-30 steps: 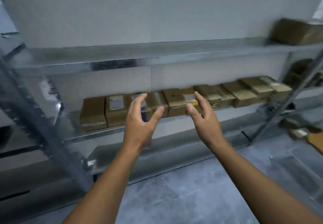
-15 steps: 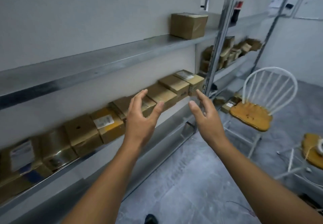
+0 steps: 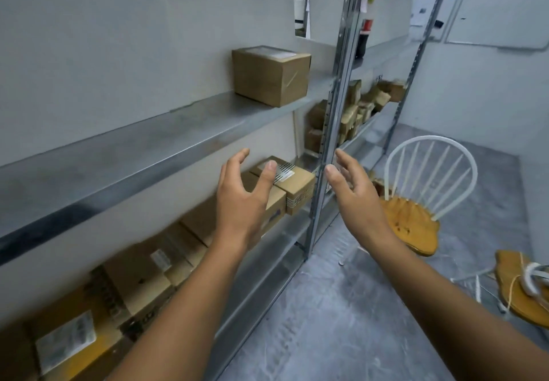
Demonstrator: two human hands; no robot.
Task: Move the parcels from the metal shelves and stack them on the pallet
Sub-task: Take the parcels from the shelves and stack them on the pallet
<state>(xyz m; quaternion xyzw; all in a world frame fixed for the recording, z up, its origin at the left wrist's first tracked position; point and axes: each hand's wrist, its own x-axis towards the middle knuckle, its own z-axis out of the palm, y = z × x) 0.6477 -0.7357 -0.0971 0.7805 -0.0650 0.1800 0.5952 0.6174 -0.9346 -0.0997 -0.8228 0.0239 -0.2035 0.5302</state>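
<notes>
A cardboard box (image 3: pixel 271 74) stands alone on the upper metal shelf (image 3: pixel 166 140), up and to the right of my hands. A row of several brown parcels (image 3: pixel 297 183) lies on the shelf below, running off to the lower left. My left hand (image 3: pixel 242 199) is raised in front of that row, fingers spread, holding nothing. My right hand (image 3: pixel 353 184) is up beside it, palm facing left, also holding nothing, in front of the steel upright (image 3: pixel 329 131). More parcels (image 3: pixel 353 110) are piled in the neighbouring shelf bay. No pallet is in view.
A white wire-back chair with a wooden seat (image 3: pixel 416 220) stands on the grey floor to the right. A second wooden seat (image 3: pixel 523 288) with cord on it sits at the right edge. A dark bottle (image 3: pixel 364 39) stands on the far upper shelf.
My view has swung right along the shelves; the lone box on the upper shelf and the chair came closer. Both hands stay raised and spread, holding nothing.
</notes>
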